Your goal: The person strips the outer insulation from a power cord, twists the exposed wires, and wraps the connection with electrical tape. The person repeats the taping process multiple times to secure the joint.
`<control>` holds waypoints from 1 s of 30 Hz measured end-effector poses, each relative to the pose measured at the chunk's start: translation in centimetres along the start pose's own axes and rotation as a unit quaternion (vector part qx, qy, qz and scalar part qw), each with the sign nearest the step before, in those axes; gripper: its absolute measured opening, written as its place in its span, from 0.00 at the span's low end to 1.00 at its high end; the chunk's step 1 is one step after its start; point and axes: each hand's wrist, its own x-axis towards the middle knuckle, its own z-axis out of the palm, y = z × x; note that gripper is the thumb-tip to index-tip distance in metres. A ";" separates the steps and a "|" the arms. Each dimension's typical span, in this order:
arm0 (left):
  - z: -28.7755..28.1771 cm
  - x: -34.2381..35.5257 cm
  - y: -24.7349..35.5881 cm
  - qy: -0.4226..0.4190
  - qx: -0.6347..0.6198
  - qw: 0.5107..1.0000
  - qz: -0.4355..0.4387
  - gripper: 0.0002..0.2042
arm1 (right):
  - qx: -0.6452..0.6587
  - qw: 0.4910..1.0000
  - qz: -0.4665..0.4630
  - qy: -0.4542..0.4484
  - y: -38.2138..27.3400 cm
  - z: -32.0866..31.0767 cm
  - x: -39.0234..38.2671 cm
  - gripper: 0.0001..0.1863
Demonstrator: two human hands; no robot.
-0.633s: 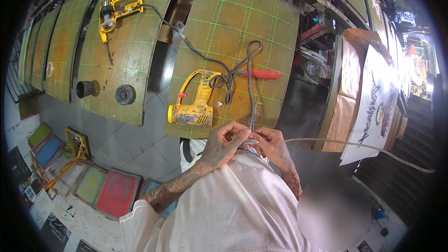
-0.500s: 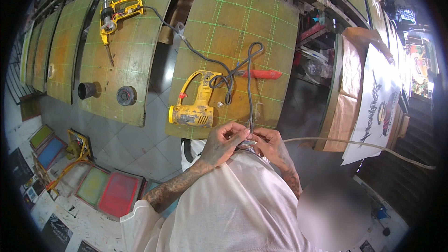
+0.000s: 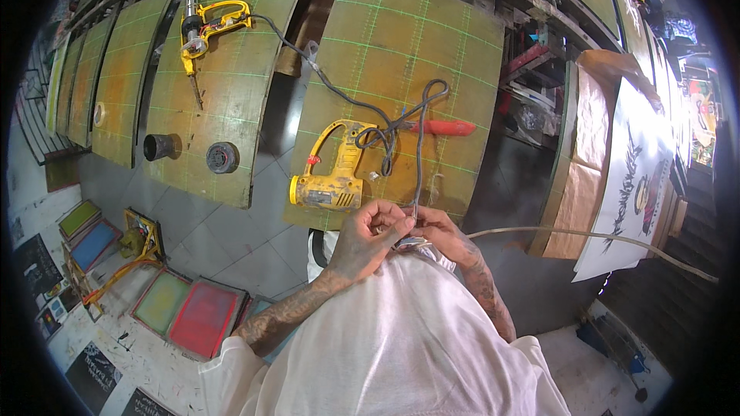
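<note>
My left hand (image 3: 370,239) and my right hand (image 3: 443,235) meet at my waist, fingers closed around the end of the grey cable (image 3: 418,181); small parts between the fingertips are hard to make out. That cable loops over the gridded board (image 3: 397,31) in front of me, across a red elongated tool (image 3: 449,128) and a yellow power-tool housing (image 3: 326,191), then runs to an opened yellow tool (image 3: 196,40) with metal barrel and exposed insides on the left board. Below that lie a black cylinder (image 3: 160,147) and a round dark cap (image 3: 223,157).
More boards (image 3: 114,69) line the rail. Brown paper (image 3: 586,177) and a printed white sheet (image 3: 617,208) are at right, where a beige cable (image 3: 539,229) crosses. Coloured screens (image 3: 202,316) lean at lower left. Grey tiled floor (image 3: 216,231) shows between.
The scene has shifted slightly rightward in the view. Both my hands stay together on the cable end, fingers slightly moved. The blurred round patch at the lower right is gone.
</note>
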 end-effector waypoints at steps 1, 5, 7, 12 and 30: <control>0.1 -0.1 0.0 0.000 0.003 1.000 0.003 0.10 | 0.024 1.000 0.010 -0.002 0.3 -0.3 0.1 0.19; 0.3 -0.3 0.2 0.000 0.021 1.000 0.012 0.10 | 0.019 0.998 0.047 0.043 0.0 -0.1 0.8 0.25; 0.4 -0.4 0.3 0.005 0.025 1.000 0.018 0.10 | -0.048 0.994 0.060 0.074 -1.2 0.4 0.8 0.27; 0.7 -0.8 -0.2 0.027 0.026 0.998 0.059 0.11 | -0.106 0.985 0.067 0.116 -2.2 0.7 0.4 0.25; -0.9 0.3 -0.4 -0.032 -0.115 0.983 -0.142 0.13 | -0.067 0.977 -0.040 0.198 -1.5 2.9 0.6 0.24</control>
